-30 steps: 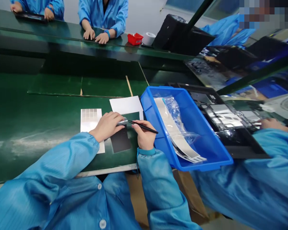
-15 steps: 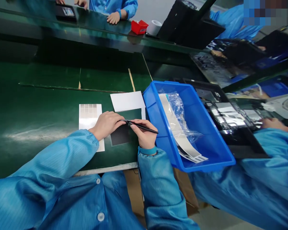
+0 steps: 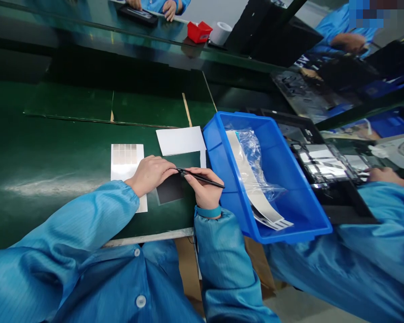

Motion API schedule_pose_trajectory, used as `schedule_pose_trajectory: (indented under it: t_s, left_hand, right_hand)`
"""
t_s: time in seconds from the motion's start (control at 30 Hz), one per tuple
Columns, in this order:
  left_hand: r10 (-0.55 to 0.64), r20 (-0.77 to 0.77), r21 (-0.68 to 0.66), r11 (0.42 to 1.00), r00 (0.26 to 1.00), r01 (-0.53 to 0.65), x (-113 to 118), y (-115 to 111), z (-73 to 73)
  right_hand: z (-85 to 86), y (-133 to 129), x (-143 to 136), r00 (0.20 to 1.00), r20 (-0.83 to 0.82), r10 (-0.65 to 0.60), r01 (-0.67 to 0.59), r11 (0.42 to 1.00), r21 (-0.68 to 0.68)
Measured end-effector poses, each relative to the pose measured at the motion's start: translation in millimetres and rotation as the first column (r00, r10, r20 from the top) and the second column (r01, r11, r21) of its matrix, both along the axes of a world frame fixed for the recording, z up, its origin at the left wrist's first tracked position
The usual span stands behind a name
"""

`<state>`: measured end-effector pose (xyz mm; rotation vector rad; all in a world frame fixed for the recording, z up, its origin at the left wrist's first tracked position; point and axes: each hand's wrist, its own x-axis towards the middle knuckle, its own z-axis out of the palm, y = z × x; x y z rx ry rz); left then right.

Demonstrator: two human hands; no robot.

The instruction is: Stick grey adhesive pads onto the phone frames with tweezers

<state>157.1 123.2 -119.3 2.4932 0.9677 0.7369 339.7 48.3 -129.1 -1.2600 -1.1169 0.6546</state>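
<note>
Black tweezers (image 3: 204,178) lie in the grip of my right hand (image 3: 207,190), their tips pointing left. At those tips are the pinched fingers of my left hand (image 3: 152,174); whatever they hold is too small or hidden to name. Below the hands a dark grey square sheet (image 3: 170,190) with a clear border rests on the green table. A white sheet with rows of silvery rectangles (image 3: 124,154) lies partly under my left hand and wrist. Beyond my hands is a blank white card (image 3: 181,140), with a narrow white strip (image 3: 203,159) beside it.
A blue bin (image 3: 298,197) stands close to my right hand, holding pale strips (image 3: 245,170) and a clear plastic bag (image 3: 252,152). A co-worker's hand (image 3: 387,176) and sleeve are at the right, near black frames. Across the table are a red box (image 3: 199,32), a white roll (image 3: 220,33) and another person's hands.
My hands stay almost in place, tweezers tips still at my left fingers. Across the table, the other person's hands and a black device have shifted right.
</note>
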Motion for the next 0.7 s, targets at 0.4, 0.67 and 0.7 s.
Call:
schedule_pose_trajectory:
  t_s: [0.4, 0.67, 0.7]
  left_hand:
    - [0.006, 0.014, 0.047, 0.999, 1.0, -0.007, 1.5, -0.9, -1.9]
    - [0.036, -0.047, 0.011, 0.999, 0.998, -0.036, -0.3, -0.8, -1.6]
    - [0.049, -0.049, 0.005, 0.999, 0.998, -0.049, 0.3, -0.5, -1.8]
  right_hand:
    - [-3.6, 2.6, 1.6, 0.998, -0.036, -0.052, 0.052, 0.999, -0.007]
    - [-8.4, 7.2, 3.6, 0.976, -0.213, -0.044, 0.034, 0.998, -0.049]
    - [-8.5, 8.4, 3.5, 0.969, -0.241, -0.05, 0.038, 0.998, -0.057]
